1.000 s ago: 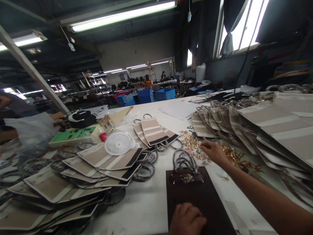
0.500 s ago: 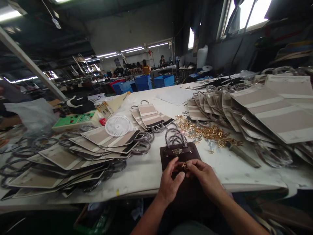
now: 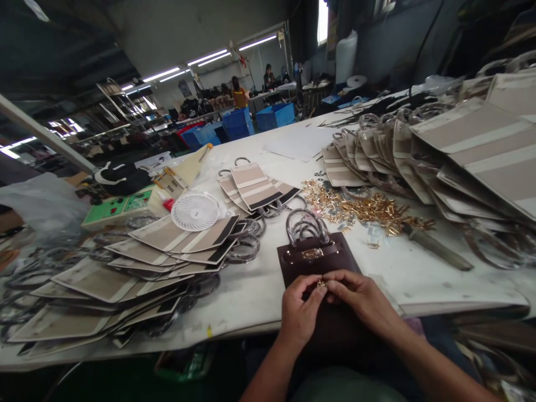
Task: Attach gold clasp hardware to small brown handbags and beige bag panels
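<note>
A dark brown handbag panel (image 3: 299,272) with looped handles (image 3: 307,226) lies at the table's front edge, partly hanging toward my lap. Across its upper part runs a strap with a gold metal plate (image 3: 312,254). Over the panel, my left hand (image 3: 300,307) and my right hand (image 3: 355,293) meet fingertip to fingertip. Between them they pinch a small gold metal fitting (image 3: 321,283). Its exact shape is mostly covered by my fingers. Beyond the panel lies a heap of loose gold fittings (image 3: 368,212).
Beige bag panels with wrapped handles pile up at left (image 3: 87,279) and right (image 3: 473,128). A white fan (image 3: 195,211) rests on the left pile. A knife-like tool (image 3: 439,249) lies right of the fittings. Blue bins (image 3: 238,123) and two people are farther back.
My left hand's thumb and fingers have closed onto the gold fitting beside my right fingertips. The view has tilted and shifted, so more of the bag's upper part shows.
</note>
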{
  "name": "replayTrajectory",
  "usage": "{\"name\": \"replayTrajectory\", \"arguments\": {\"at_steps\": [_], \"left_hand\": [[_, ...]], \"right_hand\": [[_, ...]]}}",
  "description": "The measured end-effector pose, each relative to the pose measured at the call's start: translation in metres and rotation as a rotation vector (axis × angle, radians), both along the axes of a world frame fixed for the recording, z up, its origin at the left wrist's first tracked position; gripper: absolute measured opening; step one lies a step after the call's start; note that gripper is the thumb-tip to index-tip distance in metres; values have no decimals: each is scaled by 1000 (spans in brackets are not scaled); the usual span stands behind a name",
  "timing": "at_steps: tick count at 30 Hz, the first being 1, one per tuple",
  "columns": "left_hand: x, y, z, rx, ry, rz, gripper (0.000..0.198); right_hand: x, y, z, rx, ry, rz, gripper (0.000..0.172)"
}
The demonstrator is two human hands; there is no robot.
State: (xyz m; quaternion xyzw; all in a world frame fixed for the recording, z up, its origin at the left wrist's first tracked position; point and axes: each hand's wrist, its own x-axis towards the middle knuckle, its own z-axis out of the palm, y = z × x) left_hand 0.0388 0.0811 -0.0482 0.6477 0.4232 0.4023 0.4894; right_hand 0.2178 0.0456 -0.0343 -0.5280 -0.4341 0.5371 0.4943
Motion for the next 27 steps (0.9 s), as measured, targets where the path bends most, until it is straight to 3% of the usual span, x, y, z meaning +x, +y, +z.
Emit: {"name": "replayTrajectory", "arguments": {"at_steps": [3, 12, 22, 27], "left_hand": [[0, 2, -7, -76, -56, 53, 23], [-3, 6, -7, -166, -123, 41, 25], [-1, 6, 4, -213, -137, -31, 23], [-3, 6, 3, -208, -88, -44, 26]], "right_hand": [[-3, -2, -5, 13, -41, -96, 42], [1, -7, -11, 236, -233, -71, 16], [20, 1, 1, 249, -245, 173, 13], [20, 0, -5, 346, -225, 166, 19]]}}
